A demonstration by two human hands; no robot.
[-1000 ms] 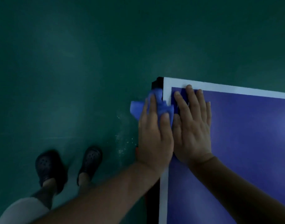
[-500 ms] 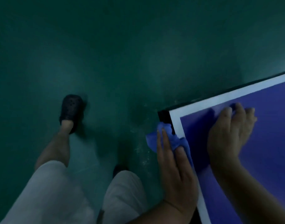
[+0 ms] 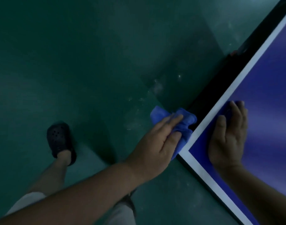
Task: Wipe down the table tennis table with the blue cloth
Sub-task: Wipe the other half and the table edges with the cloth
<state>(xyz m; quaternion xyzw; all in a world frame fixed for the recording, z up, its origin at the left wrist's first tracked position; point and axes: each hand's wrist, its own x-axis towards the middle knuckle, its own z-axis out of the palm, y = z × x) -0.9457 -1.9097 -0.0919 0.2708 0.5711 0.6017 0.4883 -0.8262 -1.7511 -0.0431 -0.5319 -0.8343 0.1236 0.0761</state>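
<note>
The table tennis table [image 3: 268,95] fills the right side, blue with a white border line, its corner low in the middle. The blue cloth [image 3: 186,121] is bunched against the table's outer edge just beyond that corner, partly hanging over the floor. My left hand [image 3: 158,143] holds the cloth between thumb and outstretched fingers and presses it to the edge. My right hand [image 3: 228,137] lies flat, palm down, on the blue surface just inside the border line, touching no cloth.
Dark green floor [image 3: 90,62] spreads left of the table, with pale dust specks [image 3: 156,88] near the corner. My foot in a black perforated shoe [image 3: 59,140] stands on it. The table's black underframe [image 3: 220,78] runs along the far edge.
The view has swung and my legs have stepped round the corner. My left hand has carried the cloth from the corner top to the table's side edge. My right hand stays flat on the surface.
</note>
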